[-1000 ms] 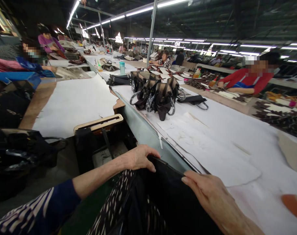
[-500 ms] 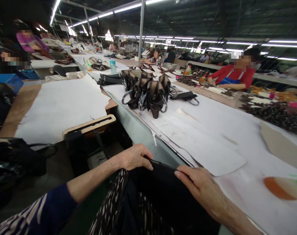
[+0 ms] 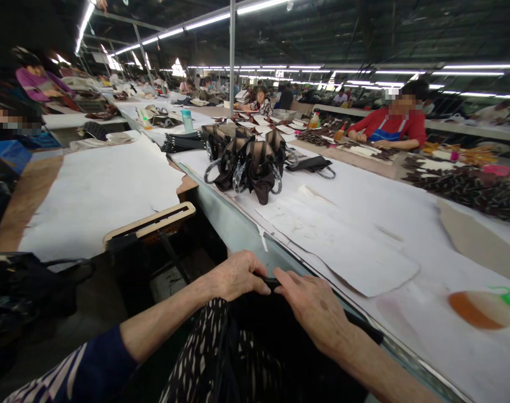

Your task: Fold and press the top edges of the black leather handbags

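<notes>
Two bare hands meet on the top edge of a black, soft fabric piece (image 3: 280, 336) that hangs in the person's lap, just below the near edge of the long white-covered desk (image 3: 406, 224). The left hand (image 3: 238, 275) has its fingers curled over that edge in a closed grip; the right hand (image 3: 317, 310) lies beside it, fingertips pressed onto the same edge and touching the left. Whether the right hand's thumb is tucked under the cloth I cannot tell.

By the look of it the black fabric piece is light and limp: it sags between the hands and drapes in folds, so it would likely slump wherever it is not held. Its top edge looks firmer, like a seam or binding, and seems the sound place to take hold; the loose body would probably bunch and slide.

Several dark brown handbags with ring handles (image 3: 250, 162) stand bunched together toward the far end of the desk, and what they hold cannot be seen. A teal lidded cup (image 3: 187, 120) stands beyond them. At the desk's right near edge lies a blurred orange bottle with a green cap (image 3: 485, 308), on its side. A large white paper sheet (image 3: 342, 246) lies flat in the middle of the desk. Across it, a person in a red top (image 3: 389, 126) works at another bench.
</notes>
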A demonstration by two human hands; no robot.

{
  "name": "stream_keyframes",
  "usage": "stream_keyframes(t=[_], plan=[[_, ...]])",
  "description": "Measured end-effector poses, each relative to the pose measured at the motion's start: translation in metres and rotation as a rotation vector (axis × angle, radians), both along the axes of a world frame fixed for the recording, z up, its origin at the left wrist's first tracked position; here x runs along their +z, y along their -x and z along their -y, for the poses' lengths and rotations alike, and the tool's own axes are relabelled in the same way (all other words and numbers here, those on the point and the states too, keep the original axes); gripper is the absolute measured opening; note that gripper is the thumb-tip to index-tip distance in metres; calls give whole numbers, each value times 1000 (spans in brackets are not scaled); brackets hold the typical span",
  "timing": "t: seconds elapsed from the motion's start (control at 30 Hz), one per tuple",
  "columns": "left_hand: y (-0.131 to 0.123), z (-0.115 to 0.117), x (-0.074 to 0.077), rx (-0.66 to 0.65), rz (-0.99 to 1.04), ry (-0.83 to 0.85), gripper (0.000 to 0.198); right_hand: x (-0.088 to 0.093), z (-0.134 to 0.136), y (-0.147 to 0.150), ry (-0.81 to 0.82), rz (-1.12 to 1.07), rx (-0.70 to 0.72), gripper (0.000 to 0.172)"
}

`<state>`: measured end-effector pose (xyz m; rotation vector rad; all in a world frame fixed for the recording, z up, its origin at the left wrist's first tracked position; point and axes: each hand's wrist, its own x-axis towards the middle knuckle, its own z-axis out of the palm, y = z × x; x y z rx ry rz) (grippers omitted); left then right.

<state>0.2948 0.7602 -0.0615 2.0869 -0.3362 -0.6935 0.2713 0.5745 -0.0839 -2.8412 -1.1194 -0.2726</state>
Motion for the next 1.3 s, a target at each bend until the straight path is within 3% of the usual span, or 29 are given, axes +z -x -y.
stream_keyframes(t=[0.27, 0.37, 0.43, 0.57, 0.67, 0.83, 1.07, 1.3], plan=[[2, -1, -1, -89, 76, -6, 16, 5, 0, -7, -3, -218, -4, 27], [3, -2, 2, -94, 158, -4, 18, 5, 2, -7, 13, -201, -15, 23], [4, -4, 2, -87, 178, -7, 21, 5, 6, -5, 11, -237, -51, 9], [4, -10, -4, -62, 119, -17, 20, 6, 19, -1, -100, -340, -134, 34], [3, -10, -9, -65, 82, 3, 19, 8, 27, 1, -162, -370, -163, 26], [0, 1, -4, -68, 73, 12, 22, 8, 19, 7, -58, -120, -227, 15], [0, 6, -5, -66, 79, 8, 22, -16, 10, 19, -420, 78, -196, 18], [0, 8, -5, -52, 92, -34, 22, -25, 18, 21, -490, 138, -82, 18]])
